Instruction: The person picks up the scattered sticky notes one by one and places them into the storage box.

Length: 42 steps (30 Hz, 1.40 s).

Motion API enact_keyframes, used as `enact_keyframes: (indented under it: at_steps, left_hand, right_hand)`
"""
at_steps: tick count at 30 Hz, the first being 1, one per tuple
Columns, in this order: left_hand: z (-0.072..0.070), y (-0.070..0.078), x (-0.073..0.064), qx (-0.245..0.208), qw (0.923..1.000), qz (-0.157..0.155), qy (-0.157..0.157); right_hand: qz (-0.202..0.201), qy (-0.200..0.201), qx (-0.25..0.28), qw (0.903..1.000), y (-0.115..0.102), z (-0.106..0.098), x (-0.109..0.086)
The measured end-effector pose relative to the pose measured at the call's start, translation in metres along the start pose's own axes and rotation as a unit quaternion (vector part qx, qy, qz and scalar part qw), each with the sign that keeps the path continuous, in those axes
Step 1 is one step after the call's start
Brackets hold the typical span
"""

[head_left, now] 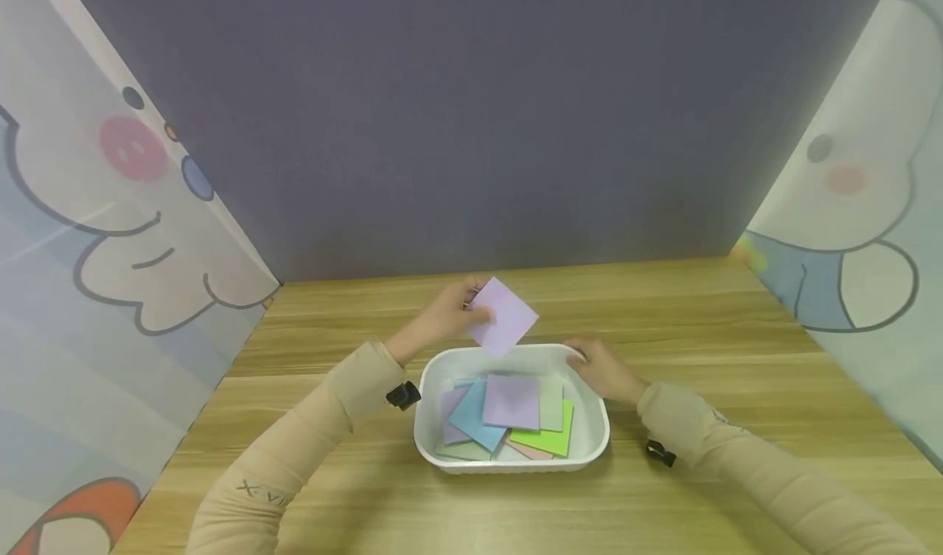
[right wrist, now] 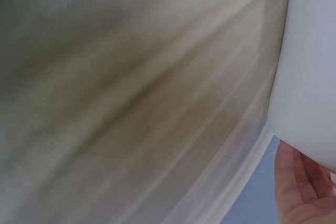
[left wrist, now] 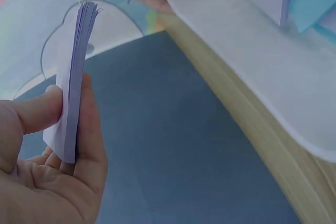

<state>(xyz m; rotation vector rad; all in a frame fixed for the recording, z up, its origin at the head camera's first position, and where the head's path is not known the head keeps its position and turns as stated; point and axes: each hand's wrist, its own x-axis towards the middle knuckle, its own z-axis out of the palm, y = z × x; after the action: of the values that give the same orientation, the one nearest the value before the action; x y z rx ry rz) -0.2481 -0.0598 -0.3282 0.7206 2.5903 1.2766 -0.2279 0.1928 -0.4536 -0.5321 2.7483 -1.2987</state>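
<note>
My left hand [head_left: 449, 309] pinches a pad of purple sticky notes [head_left: 505, 318] between thumb and fingers, above the back rim of a white plastic bin [head_left: 436, 367]. In the left wrist view the sticky note pad [left wrist: 71, 82] is seen edge-on, its many sheets fanning slightly at the top. My right hand [head_left: 606, 368] grips the bin's back right corner, thumb over the rim; in the right wrist view the fingers [right wrist: 289, 182] lie against the bin's outer wall [right wrist: 310, 77]. Inside lie several square pads: a purple pad [head_left: 511, 402] on top, a blue pad [head_left: 475, 420], a bright green pad [head_left: 556, 436].
The bin stands on a wood-grain table [head_left: 331, 457]. Behind the table rises a dark grey panel [head_left: 471, 129]. Cartoon-printed curtains [head_left: 66, 252] hang at the left and right sides. A pale green pad [head_left: 551, 403] and a pink pad [head_left: 529, 450] also lie in the bin.
</note>
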Motion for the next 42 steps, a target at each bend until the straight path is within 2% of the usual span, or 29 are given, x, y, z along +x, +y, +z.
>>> enact_keyframes:
  at_steps: [2,9,15,21,26,32,38,42]
  left_hand:
    - [0.005,0.002,-0.002,0.005,0.9999,0.007,-0.014]
    - [0.023,0.008,-0.007,0.048,0.9968,-0.005,-0.063]
    - [0.040,0.008,-0.006,0.087,0.9907,-0.001,-0.104]
    - [0.055,0.009,-0.006,0.155,0.9762,-0.017,-0.151]
    - [0.063,0.006,-0.006,0.172,0.9675,-0.026,-0.183]
    - [0.069,0.002,-0.004,0.205,0.9565,-0.024,-0.206]
    - [0.078,0.001,-0.004,0.243,0.9408,-0.035,-0.234]
    - [0.081,-0.002,-0.003,0.271,0.9319,-0.022,-0.240]
  right_hand:
    - [0.000,0.003,-0.002,1.0000,0.000,-0.001,-0.001]
    - [0.007,-0.007,0.024,0.9997,0.000,-0.001,-0.001]
    - [0.020,-0.019,0.037,0.9989,0.001,-0.001,-0.001]
    - [0.018,-0.018,0.041,0.9988,0.000,-0.002,-0.002]
    - [0.009,-0.014,0.025,0.9996,-0.001,-0.003,-0.004]
    - [0.007,-0.006,0.023,0.9997,-0.002,-0.004,-0.005]
    - [0.016,-0.010,0.024,0.9995,-0.002,-0.004,-0.006]
    - [0.018,-0.007,0.022,0.9996,0.000,-0.003,-0.005]
